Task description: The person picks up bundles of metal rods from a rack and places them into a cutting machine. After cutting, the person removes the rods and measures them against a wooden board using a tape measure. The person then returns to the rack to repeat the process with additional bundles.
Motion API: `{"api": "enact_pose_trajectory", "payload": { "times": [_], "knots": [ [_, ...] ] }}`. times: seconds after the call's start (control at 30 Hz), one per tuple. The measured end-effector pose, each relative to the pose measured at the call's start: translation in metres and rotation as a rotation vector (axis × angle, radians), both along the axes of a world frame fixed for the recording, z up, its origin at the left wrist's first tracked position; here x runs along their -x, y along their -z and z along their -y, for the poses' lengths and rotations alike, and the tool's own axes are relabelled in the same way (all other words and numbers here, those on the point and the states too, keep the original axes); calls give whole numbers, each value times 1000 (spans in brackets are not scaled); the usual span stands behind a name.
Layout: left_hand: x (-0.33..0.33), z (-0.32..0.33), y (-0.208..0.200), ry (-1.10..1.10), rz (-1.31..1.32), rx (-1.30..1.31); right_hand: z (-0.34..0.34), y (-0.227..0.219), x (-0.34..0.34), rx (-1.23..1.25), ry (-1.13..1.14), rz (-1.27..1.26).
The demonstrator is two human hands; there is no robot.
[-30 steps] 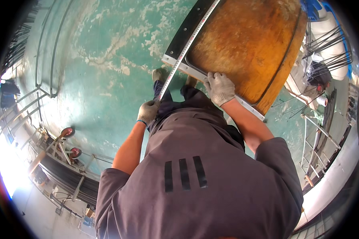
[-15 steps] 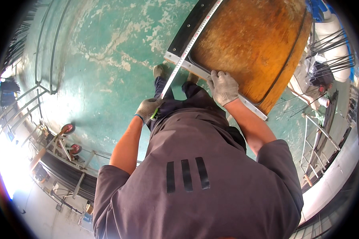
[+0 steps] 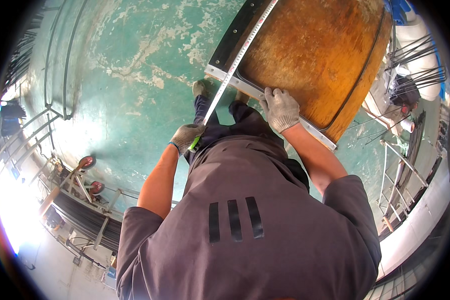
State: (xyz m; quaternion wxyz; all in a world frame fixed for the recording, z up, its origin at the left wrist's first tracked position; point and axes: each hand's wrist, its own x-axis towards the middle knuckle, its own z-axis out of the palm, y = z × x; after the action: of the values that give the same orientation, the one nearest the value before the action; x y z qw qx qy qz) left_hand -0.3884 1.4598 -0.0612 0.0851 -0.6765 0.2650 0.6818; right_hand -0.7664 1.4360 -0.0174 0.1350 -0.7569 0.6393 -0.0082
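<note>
My left hand (image 3: pixel 187 136), in a pale grey work glove, is closed around a green tape measure (image 3: pixel 195 143) at waist height. Its white blade (image 3: pixel 244 50) runs up and away across the left side of the wooden tabletop (image 3: pixel 305 55) and leaves the picture at the top. My right hand (image 3: pixel 281 107), gloved too, lies over the table's near metal edge (image 3: pixel 250 89), fingers slightly bent on the wood. Beside its fingers, a thin black bent rod (image 3: pixel 362 75) follows the near and right sides of the tabletop. The blade's far end is out of sight.
A black bolted strip (image 3: pixel 230 40) lines the table's left side. Metal racks (image 3: pixel 67 60) and a cart with red wheels (image 3: pixel 87 162) stand at left. Bundled black rods (image 3: pixel 415 60), white sacks (image 3: pixel 427 47) and a metal stand (image 3: pixel 400 165) are at right. The green floor (image 3: pixel 135 75) is worn.
The tape blade has shifted very slightly, and more of the green case shows at my left hand. My right hand stays at the table edge.
</note>
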Motion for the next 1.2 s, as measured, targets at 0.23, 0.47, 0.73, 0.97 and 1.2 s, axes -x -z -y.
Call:
{"api": "enact_pose_trajectory", "payload": {
  "times": [0.23, 0.47, 0.73, 0.97, 1.2],
  "knots": [
    [11, 8, -19, 19, 28, 4, 1, -2, 1, -16, 1, -2],
    [7, 1, -29, -86, -54, 44, -1, -1, 1, -79, 42, -48],
    [32, -24, -38, -181, 1, 230, -13, 18, 8, 60, 54, 60],
    [69, -64, -22, -191, -104, 316, -55, -15, 42, 34, 78, 27],
    [109, -89, -64, -166, -235, 157, -104, -6, 73, 84, 194, -39]
  ]
}}
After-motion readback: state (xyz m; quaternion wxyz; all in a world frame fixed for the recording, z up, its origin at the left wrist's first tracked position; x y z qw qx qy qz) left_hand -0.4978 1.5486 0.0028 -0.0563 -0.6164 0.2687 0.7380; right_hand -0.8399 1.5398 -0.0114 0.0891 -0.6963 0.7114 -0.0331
